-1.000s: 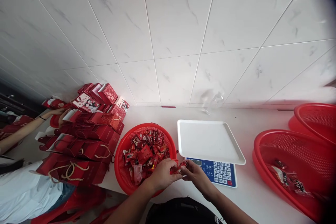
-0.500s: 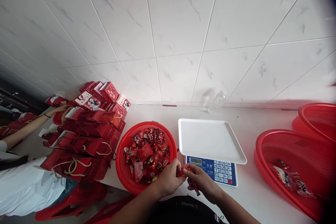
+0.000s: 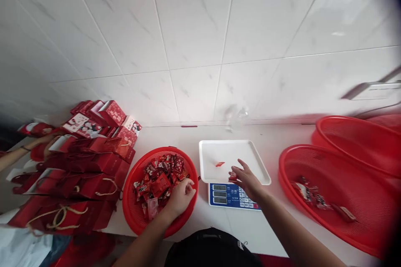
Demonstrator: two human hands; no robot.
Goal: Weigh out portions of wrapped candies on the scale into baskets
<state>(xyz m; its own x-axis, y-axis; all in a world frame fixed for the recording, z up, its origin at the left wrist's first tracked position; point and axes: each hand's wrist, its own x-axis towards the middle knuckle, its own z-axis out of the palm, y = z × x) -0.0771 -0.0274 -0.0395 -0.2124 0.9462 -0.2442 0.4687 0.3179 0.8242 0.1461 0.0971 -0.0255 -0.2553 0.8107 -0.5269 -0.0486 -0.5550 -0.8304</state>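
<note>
- From where I stand, the person's left hand is low in the centre of the frame, over the right side of a red basket; its fingers are curled, and I can't tell whether they grip anything.
- The heap of small red packets lies inside that basket.
- The right hand, right of centre, reaches over a white tray with its fingers spread; a small red packet shows at them, though I can't tell how firmly it's held.
- A red piece, slightly blurred, shows against the tray, left of that hand.
- A blue scale sits on the bench, its keypad showing just below the tray.
- At the right of the frame, a wide red bowl holds a few loose packets.
- Red gift boxes crowd the left, where another person's forearm reaches in.
</note>
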